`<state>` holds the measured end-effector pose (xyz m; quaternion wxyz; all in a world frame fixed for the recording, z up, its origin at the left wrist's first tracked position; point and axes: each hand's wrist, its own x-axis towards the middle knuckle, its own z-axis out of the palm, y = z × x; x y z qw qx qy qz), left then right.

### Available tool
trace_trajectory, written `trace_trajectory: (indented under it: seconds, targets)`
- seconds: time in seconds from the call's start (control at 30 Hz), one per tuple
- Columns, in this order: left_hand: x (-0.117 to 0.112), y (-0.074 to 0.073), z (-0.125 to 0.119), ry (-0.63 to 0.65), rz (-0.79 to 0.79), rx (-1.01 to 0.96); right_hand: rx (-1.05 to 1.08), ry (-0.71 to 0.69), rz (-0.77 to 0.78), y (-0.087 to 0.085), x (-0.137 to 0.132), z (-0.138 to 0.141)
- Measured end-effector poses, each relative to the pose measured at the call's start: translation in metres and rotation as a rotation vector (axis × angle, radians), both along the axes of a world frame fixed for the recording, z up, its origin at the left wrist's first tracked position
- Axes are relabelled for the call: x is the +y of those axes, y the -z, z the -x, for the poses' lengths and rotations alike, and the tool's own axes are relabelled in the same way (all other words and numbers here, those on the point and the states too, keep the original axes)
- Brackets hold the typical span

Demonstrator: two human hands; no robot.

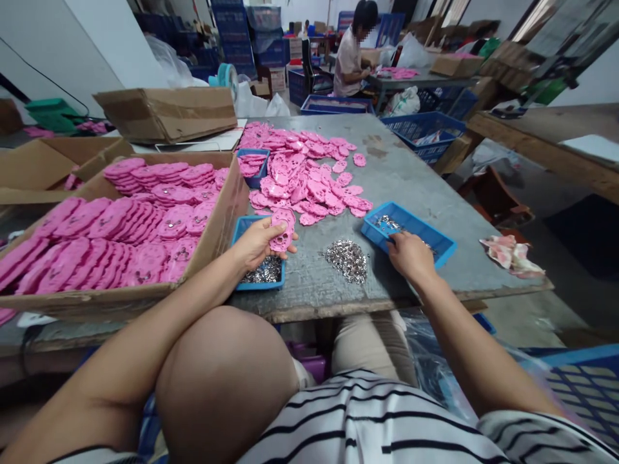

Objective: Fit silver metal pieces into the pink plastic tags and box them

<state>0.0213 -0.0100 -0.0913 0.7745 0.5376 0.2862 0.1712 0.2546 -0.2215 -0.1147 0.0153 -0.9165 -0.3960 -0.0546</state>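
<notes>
The left hand point(258, 245) pinches a pink plate point(283, 235), probably light and stiff, by its edge; the right hand point(411, 254) reaches into a blue tray point(438, 245), grasp unclear.

White wall point(97, 38), grey worktable point(401, 174) (chipped front edge), blue crates point(232, 32) behind.

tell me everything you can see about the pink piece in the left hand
The pink piece is a flat, rounded plate, plastic by its look, pierced with several holes. The left hand grips it by its left side, flat side up, over the far end of a blue tray of small metal parts on the grey table. It looks like the loose pink pieces heaped beyond it.
</notes>
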Motion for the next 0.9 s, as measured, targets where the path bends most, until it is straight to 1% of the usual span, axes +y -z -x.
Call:
trace_trajectory:
  seconds: [0.07, 0.13, 0.17, 0.2, 0.23, 0.3, 0.43, 0.57, 0.67, 0.73, 0.8, 0.9]
  targets:
    - [0.000, -0.001, 0.000, 0.010, -0.008, -0.003, -0.058, -0.069, -0.090, 0.000, 0.005, 0.006]
    - [0.000, -0.001, 0.000, 0.028, -0.016, -0.008, -0.068, -0.196, -0.186, -0.001, 0.013, 0.016]
    - [-0.001, -0.001, 0.000, 0.035, -0.019, -0.007, -0.032, -0.271, -0.198, -0.002, 0.018, 0.022]
    - [-0.001, -0.001, -0.001, 0.038, -0.022, -0.004, 0.026, -0.342, -0.175, -0.002, 0.025, 0.029]
    - [-0.001, -0.002, -0.001, 0.040, -0.024, 0.002, 0.094, -0.397, -0.121, -0.003, 0.033, 0.036]
    - [-0.002, -0.003, -0.001, 0.046, -0.021, 0.014, 0.176, -0.459, 0.009, -0.005, 0.051, 0.050]
    - [-0.004, -0.003, -0.002, 0.065, -0.004, 0.017, 0.160, -0.542, 0.197, -0.004, 0.082, 0.066]
    - [-0.005, 0.000, -0.003, 0.086, 0.011, -0.014, 0.103, -0.572, 0.264, 0.003, 0.096, 0.070]
    - [-0.005, 0.005, -0.003, 0.099, 0.021, -0.027, 0.117, -0.585, 0.252, 0.007, 0.098, 0.068]
    - [-0.005, 0.007, -0.004, 0.108, 0.024, -0.031, 0.107, -0.580, 0.237, 0.006, 0.098, 0.066]
    - [-0.006, 0.008, -0.004, 0.111, 0.027, -0.029, 0.122, -0.536, 0.193, 0.002, 0.098, 0.062]
    - [-0.007, 0.007, -0.004, 0.104, 0.019, -0.014, 0.246, -0.439, 0.034, -0.007, 0.099, 0.055]
